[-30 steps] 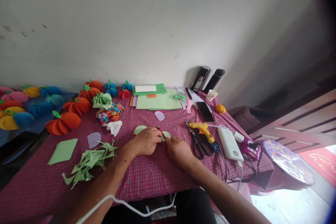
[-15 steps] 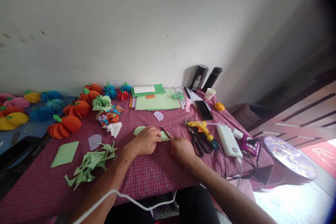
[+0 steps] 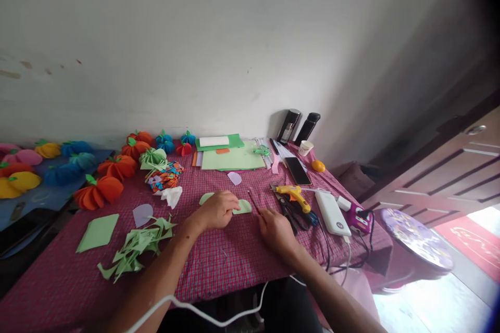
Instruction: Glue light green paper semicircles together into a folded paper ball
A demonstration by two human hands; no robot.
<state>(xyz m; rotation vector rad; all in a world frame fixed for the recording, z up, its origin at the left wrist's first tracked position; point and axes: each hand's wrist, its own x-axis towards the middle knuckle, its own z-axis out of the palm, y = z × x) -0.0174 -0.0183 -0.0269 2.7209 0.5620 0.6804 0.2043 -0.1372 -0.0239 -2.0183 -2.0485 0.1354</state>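
My left hand [image 3: 221,209] presses on a small light green paper piece [image 3: 245,206] with rounded corners, its fingers bent together on the paper's left end. Another light green piece [image 3: 205,197] shows behind that hand. To the right, my right hand [image 3: 276,229] is closed round a thin dark pencil-like stick [image 3: 254,201], which points up and away, just off the paper's right edge. A lilac rounded piece [image 3: 234,178] lies beyond the hands. Green offcuts [image 3: 140,245] and a stack of green squares [image 3: 97,232] lie to the left.
Scissors [image 3: 289,212], a yellow glue gun [image 3: 294,195], a white power bank [image 3: 332,212] and a phone [image 3: 297,170] lie right. Paper pumpkins [image 3: 117,167] stand left. Paper sheets [image 3: 234,158] lie at the back, near a paper cup [image 3: 305,148]. A white cable [image 3: 211,314] crosses in front.
My right hand and the stick have moved right, off the green paper, whose rounded right end now shows. My left hand stays on the paper. The view has shifted slightly.
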